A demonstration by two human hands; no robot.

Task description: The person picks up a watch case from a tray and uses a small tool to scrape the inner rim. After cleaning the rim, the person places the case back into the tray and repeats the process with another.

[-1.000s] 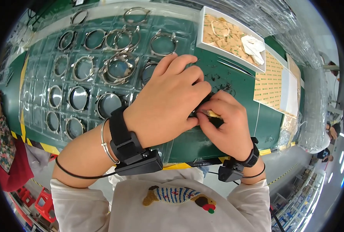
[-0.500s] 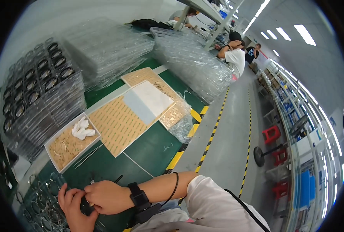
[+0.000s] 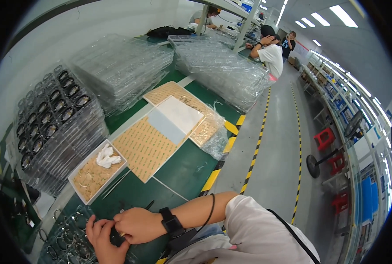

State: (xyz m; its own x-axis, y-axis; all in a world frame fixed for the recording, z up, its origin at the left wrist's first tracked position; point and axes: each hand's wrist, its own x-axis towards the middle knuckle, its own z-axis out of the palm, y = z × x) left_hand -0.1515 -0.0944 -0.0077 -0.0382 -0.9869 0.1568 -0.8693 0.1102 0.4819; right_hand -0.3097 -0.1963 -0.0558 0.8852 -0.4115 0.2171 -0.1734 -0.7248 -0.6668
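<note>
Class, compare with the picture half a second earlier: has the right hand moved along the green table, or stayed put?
No. The right hand stays just below the white tray of small parts, against the left hand; only the camera shifted.

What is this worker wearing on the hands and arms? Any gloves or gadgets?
No gloves: both the left hand and the right hand are bare. The right wrist carries a black band like a watch strap, with a thin black cable looping from it along the forearm. A short white sleeve covers the right upper arm. The left wrist is out of view.
</note>
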